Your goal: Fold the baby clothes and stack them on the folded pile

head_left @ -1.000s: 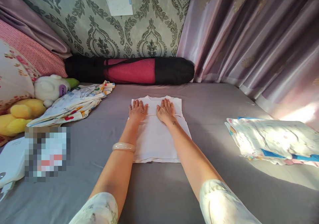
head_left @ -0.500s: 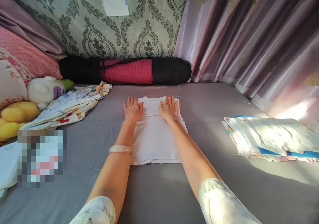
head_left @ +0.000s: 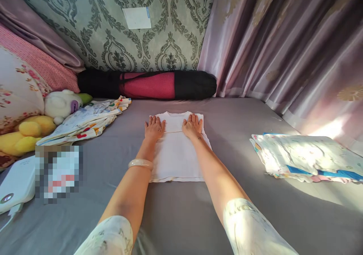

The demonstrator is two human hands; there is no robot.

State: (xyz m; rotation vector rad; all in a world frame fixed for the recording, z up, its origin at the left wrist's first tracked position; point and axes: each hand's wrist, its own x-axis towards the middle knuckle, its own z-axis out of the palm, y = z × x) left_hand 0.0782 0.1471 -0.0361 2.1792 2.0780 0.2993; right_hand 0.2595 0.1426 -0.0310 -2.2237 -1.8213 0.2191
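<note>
Fingers (head_left: 153,120) of L hand (head_left: 154,129) are slightly apart, thumb out to the side, palm down on the far-L corner of the white garment (head_left: 177,156). R hand (head_left: 194,127) mirrors it at the far-R corner, fingers a bit parted, thumb off to the side; no pinch visible on either, tho undersides are hidden. Garment lies flat on the gray bed (head_left: 181,221), approx. mid-width, nearer the far edge.

To flatten well, IMO: keep both palms level w/ even, light pressure, work outward from the center to the side edges, don't drag the fabric or shift the layers; check the hem, since the layers don't quite line up there.

Materials: garment = thin, soft-looking knit, roughly rectangular, crosswise line near the top (seam or fold, can't tell). Bed sheet matte, faint wrinkles. Printed cloth (head_left: 85,122) toward the bed's far-L corner is limp & rumpled. Folded stack (head_left: 306,153) near R edge: layered, patterned, partly sunlit. Rolled bag (head_left: 146,85) along far edge: long cylinder, black fabric w/ pink mesh mid-section.
</note>
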